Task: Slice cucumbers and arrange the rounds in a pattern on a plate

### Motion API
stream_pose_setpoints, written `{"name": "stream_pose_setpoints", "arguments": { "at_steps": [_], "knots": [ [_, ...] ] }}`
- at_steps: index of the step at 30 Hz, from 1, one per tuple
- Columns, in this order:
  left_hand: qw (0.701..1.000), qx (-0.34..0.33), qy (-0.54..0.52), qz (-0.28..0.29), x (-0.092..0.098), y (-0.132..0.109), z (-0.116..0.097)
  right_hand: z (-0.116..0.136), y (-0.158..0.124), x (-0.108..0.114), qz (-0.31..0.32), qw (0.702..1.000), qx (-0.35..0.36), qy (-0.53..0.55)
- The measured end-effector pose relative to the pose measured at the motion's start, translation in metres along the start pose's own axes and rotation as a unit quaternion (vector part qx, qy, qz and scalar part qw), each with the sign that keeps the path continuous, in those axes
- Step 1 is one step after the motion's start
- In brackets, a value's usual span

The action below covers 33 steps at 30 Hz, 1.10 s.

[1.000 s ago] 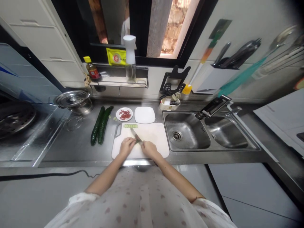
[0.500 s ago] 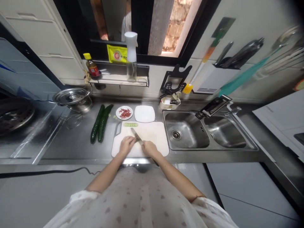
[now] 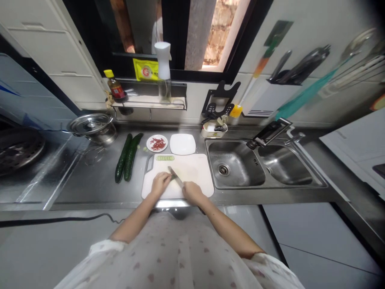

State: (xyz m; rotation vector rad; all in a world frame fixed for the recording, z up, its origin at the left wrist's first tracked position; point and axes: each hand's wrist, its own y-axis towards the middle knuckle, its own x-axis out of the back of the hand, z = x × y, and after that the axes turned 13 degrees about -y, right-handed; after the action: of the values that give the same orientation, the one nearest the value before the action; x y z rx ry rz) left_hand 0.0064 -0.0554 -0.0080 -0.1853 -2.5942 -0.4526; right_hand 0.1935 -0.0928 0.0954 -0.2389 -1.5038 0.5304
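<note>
My right hand (image 3: 192,192) is closed round the handle of a kitchen knife (image 3: 177,178), its blade pointing away and to the left over the white cutting board (image 3: 198,168). Beside the blade my left hand (image 3: 161,183) presses its fingers together on a small dark green piece of cucumber (image 3: 173,176), mostly hidden by the fingers. A row of overlapping cucumber slices (image 3: 165,158) lies along the board's far left edge. Left of the board rest two whole cucumbers (image 3: 130,156). Behind it stand a small plate (image 3: 149,147) of chopped red bits (image 3: 158,143) and a bare white plate (image 3: 182,143).
To the right is a double sink (image 3: 237,160) with a black faucet (image 3: 264,136). A lidded steel pot (image 3: 96,126) stands at the back left. A wall shelf (image 3: 144,102) carries a sauce bottle (image 3: 116,86) and a spray bottle (image 3: 163,68). A knife holder (image 3: 264,96) hangs on the right wall.
My right hand and the knife have shifted slightly right and toward me. My left hand stays nearly in place on the cucumber piece. The whole view has tilted a little.
</note>
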Motion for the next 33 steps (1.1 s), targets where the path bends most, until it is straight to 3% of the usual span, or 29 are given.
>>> {"name": "stream_pose_setpoints", "arguments": {
  "at_steps": [18, 28, 33],
  "knots": [
    [1.0, -0.003, 0.005, 0.006, -0.001, 0.0, 0.003, 0.023, 0.03, 0.016, -0.01, 1.0, -0.002, 0.005],
    [1.0, 0.006, 0.008, 0.014, 0.0, 0.0, 0.001, 0.015, 0.018, 0.003, -0.008, 1.0, -0.006, -0.004],
    [1.0, 0.01, 0.011, 0.014, -0.001, -0.001, 0.002, 0.017, 0.015, 0.007, 0.008, 1.0, -0.013, -0.01]
  ]
}}
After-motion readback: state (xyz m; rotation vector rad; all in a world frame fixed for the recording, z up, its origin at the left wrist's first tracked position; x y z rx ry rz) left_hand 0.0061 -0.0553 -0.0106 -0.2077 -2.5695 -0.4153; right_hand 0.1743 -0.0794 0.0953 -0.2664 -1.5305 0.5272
